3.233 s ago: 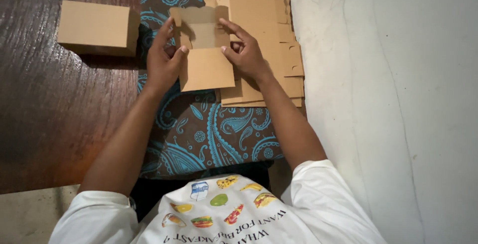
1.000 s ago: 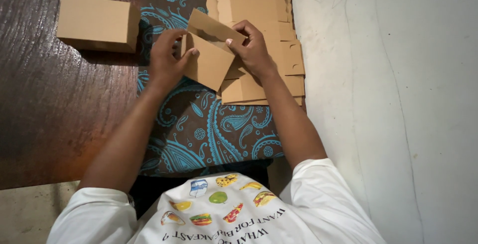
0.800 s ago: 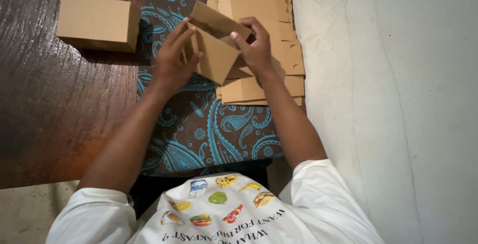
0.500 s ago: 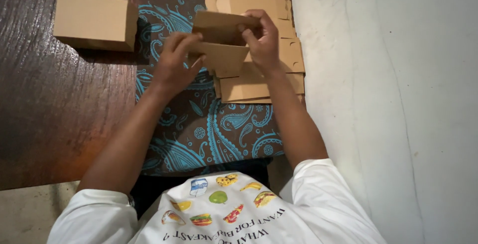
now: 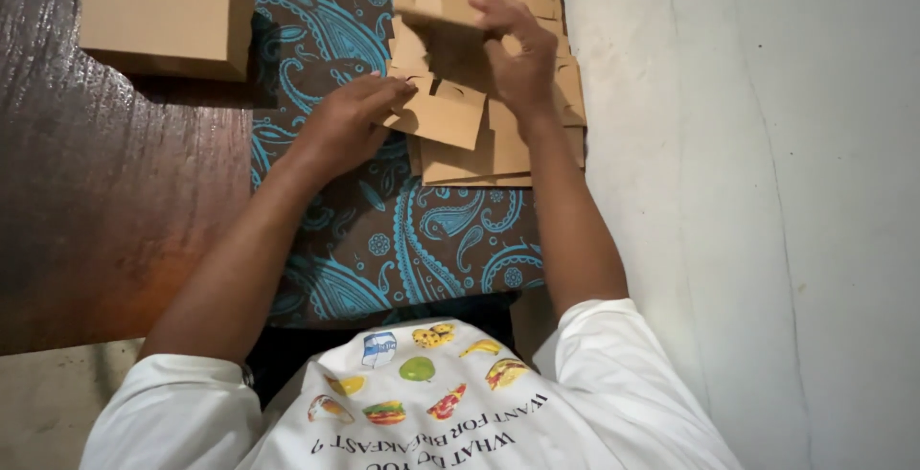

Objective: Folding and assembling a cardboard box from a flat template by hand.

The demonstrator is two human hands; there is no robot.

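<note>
Both hands [image 5: 350, 125] [image 5: 517, 53] fold tan cardboard blank [image 5: 446, 111].

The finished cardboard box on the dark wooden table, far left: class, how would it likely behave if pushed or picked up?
The closed cardboard box looks like thin folded card, so probably light for its size. It lies flat on a broad face on the wooden table, so it would likely slide rather than tip or roll. Its thin walls might dent under a hard squeeze.

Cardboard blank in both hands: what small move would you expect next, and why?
Probably press the raised panel on down. The right hand pinches the upper flap of the half-folded cardboard blank, the left hand steadies its lower edge, and no walls stand yet, unlike the finished box.
</note>
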